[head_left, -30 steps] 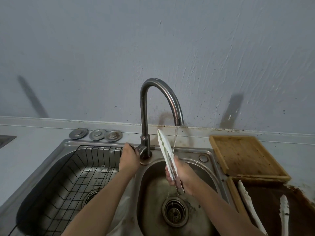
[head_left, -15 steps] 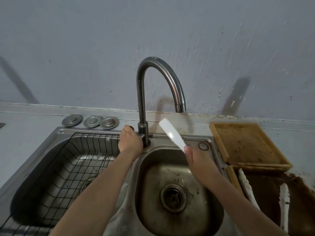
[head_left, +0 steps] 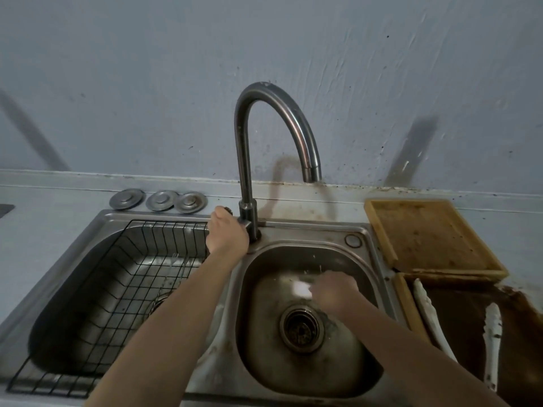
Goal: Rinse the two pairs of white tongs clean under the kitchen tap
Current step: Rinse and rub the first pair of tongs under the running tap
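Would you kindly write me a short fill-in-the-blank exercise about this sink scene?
1. The left hand rests at the base of the ____.
2. The right hand is down in the ____ basin of the sink.
3. A black wire ____ sits in the other basin.

Missing words: tap; right; rack

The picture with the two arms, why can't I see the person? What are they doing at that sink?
The camera sits on the person's head and looks down, so you see only their arms. The left hand grips the handle at the foot of the tap. No water shows at the spout. The right hand is down in the right sink bowl, holding something white, blurred by movement, probably white tongs. Another pair of white tongs lies in a dark tray on the right, behind it a wooden board. The left bowl holds a wire rack. Three metal discs lie by the wall.
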### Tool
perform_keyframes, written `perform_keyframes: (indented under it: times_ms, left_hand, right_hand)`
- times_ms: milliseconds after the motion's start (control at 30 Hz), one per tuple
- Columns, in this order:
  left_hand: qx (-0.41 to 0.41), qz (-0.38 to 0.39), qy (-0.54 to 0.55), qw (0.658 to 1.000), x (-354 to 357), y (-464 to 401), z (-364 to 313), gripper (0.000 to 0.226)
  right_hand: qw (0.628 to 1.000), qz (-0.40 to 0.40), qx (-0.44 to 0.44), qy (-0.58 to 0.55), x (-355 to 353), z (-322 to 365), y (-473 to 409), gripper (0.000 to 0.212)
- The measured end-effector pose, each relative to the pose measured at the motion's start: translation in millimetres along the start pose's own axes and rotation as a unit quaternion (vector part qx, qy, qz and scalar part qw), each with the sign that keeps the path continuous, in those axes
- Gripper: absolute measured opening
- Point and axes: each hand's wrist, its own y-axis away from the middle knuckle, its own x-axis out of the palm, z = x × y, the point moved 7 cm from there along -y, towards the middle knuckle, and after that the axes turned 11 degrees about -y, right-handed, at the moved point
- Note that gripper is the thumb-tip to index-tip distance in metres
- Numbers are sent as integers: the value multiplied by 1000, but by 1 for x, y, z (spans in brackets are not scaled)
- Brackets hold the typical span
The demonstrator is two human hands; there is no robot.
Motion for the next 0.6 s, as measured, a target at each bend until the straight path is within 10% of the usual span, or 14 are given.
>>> perform_keyframes:
  times_ms: [600]
  left_hand:
    - [-33,30,100,994,3,0,2,39]
  right_hand:
    - [997,68,17,-27,24,-28,20,43]
